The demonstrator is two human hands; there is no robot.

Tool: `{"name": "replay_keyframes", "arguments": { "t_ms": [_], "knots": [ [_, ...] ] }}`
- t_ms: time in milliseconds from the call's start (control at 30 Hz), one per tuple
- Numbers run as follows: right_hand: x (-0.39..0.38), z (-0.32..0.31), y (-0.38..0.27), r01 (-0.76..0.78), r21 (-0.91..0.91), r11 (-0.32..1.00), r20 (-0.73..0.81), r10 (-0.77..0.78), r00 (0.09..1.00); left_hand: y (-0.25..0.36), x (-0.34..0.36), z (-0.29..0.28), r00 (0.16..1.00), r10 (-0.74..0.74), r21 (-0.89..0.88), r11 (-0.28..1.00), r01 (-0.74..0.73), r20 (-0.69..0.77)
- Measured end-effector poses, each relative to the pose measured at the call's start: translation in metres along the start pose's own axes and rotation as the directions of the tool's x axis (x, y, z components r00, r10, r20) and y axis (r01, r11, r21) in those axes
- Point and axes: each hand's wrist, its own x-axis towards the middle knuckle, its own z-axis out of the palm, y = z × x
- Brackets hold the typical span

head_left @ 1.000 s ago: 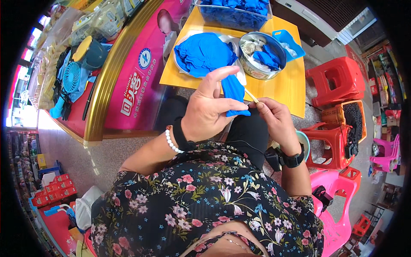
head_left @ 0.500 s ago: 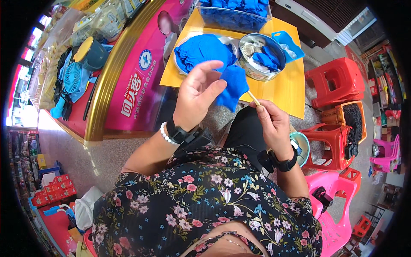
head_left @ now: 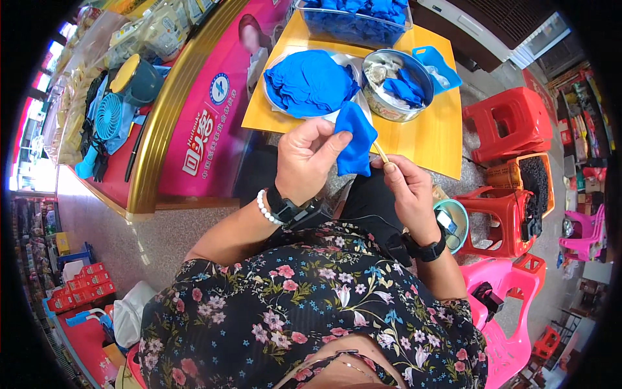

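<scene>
A small piece of blue cloth (head_left: 356,139) hangs in front of me, pinched between the thumb and fingers of my left hand (head_left: 309,155). My right hand (head_left: 409,191) grips a thin, light-coloured stick (head_left: 381,152), whose upper end meets the cloth's right side; whether it goes inside the cloth is hidden. Beyond my hands, a heap of blue cloth (head_left: 311,81) fills a pale dish on the yellow table (head_left: 447,152). Right of it stands a round metal tin (head_left: 396,115) containing whitish lumps and some blue cloth.
A clear plastic box (head_left: 356,29) packed with blue cloth pieces stands at the table's far side, near a small blue basket (head_left: 440,68). Red stools (head_left: 508,126) and a pink chair (head_left: 512,337) are at right. A gold-edged pink counter (head_left: 155,142) borders the left.
My left hand has come down and closed its thumb and fingers on the blue cloth, which has lowered slightly. My right hand still holds the stick, a little lower.
</scene>
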Motion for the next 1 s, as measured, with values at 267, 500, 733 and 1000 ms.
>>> {"name": "replay_keyframes", "arguments": {
  "t_ms": [267, 500, 733, 1000],
  "knots": [
    [-0.003, 0.010, 0.001, -0.028, 0.212, 0.977, -0.057, 0.041, 0.998, 0.003, 0.001, 0.000, 0.992, 0.102, 0.143, 0.983, -0.113, 0.080],
    [0.002, 0.002, -0.003, 0.079, -0.032, 0.996, -0.054, -0.081, 0.995, 0.017, 0.015, 0.003, 0.997, -0.038, -0.086, 0.996, 0.031, -0.072],
    [0.002, 0.001, -0.006, 0.079, -0.135, 0.988, -0.003, -0.080, 0.997, 0.017, 0.022, -0.007, 0.999, 0.035, 0.014, 0.999, -0.035, -0.039],
    [0.002, 0.007, -0.001, 0.044, -0.006, 0.999, -0.022, -0.044, 0.999, 0.010, 0.011, 0.001, 0.997, -0.067, -0.017, 0.998, 0.068, 0.038]
  ]
}}
